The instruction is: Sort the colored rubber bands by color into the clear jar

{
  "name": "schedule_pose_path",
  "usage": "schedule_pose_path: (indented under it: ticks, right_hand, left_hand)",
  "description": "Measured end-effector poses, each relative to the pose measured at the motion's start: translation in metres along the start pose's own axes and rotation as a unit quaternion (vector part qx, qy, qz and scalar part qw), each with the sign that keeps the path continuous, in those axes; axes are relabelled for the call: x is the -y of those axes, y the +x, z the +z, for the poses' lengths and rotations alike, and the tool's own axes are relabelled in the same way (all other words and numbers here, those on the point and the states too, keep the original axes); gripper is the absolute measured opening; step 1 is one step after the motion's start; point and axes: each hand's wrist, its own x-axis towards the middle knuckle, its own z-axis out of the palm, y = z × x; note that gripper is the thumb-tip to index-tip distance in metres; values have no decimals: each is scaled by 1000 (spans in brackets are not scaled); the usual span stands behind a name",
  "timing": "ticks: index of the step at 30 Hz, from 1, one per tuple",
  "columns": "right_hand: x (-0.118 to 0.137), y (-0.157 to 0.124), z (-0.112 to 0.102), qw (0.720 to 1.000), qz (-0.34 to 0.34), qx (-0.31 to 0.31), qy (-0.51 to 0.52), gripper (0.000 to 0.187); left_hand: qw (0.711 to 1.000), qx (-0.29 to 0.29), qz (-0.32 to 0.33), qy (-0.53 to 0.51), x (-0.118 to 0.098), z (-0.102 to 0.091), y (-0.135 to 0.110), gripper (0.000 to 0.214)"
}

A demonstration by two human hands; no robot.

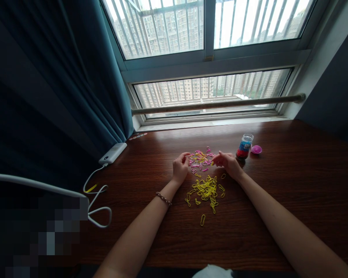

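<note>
A mixed pile of small pink and yellow loops (195, 166), thin like clips or rubber bands, lies between my two hands. My left hand (180, 168) rests at the pile's left edge, fingers curled and fingertips together; whatever they pinch is hidden. At the right edge, my right hand (226, 162) pinches a small yellow loop (212, 163). Nearer to me is a larger heap of yellow loops (205, 189), with several strays around it. A single yellow loop (202, 220) lies apart, closest to my body.
Right of my right hand stands a clear jar (244, 146) with a blue and red label, beside a pink lid (256, 149). On the left are a white power bank (113, 153) and its white cable (100, 210). A window (208, 92) borders the brown table (301, 185).
</note>
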Motion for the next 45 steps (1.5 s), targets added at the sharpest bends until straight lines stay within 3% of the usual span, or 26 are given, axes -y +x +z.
schedule_pose_path:
  ticks: [3, 5, 7, 9, 11, 13, 17, 20, 23, 28, 31, 38, 42, 45]
  right_hand:
    - [5, -4, 5, 994, 23, 109, 0, 45]
    - [5, -5, 7, 993, 17, 120, -7, 45]
    - [1, -3, 6, 998, 5, 65, -9, 43]
    - [-6, 2, 1, 998, -8, -56, -28, 44]
    - [-15, 8, -8, 977, -24, -189, -94, 47]
    - [-22, 13, -15, 946, -39, -251, -199, 46]
    - [-27, 14, -19, 895, -69, -195, -394, 33]
    - [-26, 11, -15, 855, -85, -151, -488, 28]
    - [-26, 10, -13, 837, -79, -144, -523, 28]
    - [-30, 12, -17, 834, -86, -162, -520, 30]
    - [-31, 12, -16, 833, -94, -173, -517, 30]
    - [-34, 11, -12, 818, -129, -114, -549, 26]
    - [-34, 9, -9, 801, -130, -105, -575, 25]
    - [-31, 9, -6, 808, -145, -113, -560, 25]
  left_hand:
    - [1000, 12, 5, -7, -4, -1, -1, 24]
    - [1000, 17, 8, -14, -4, -1, -1, 24]
    - [999, 27, 15, -22, -3, -1, -1, 23]
    - [998, 48, 34, -31, -4, -1, -2, 23]
    - [994, 78, 75, -33, -7, 1, -6, 22]
    - [983, 116, 142, -20, -14, 4, -12, 22]
    - [934, 208, 290, 26, -30, 9, -25, 25]
    - [917, 219, 329, 60, -32, 10, -28, 26]
    - [933, 158, 309, 92, -25, 7, -22, 24]
    - [954, 62, 213, 201, -12, 3, -10, 23]
    - [949, 74, 171, 254, -9, 4, -7, 24]
    - [945, 151, 88, 277, -3, 9, -8, 33]
    - [945, 166, 79, 271, -1, 9, -8, 36]
    - [949, 155, 83, 262, 2, 10, -7, 35]
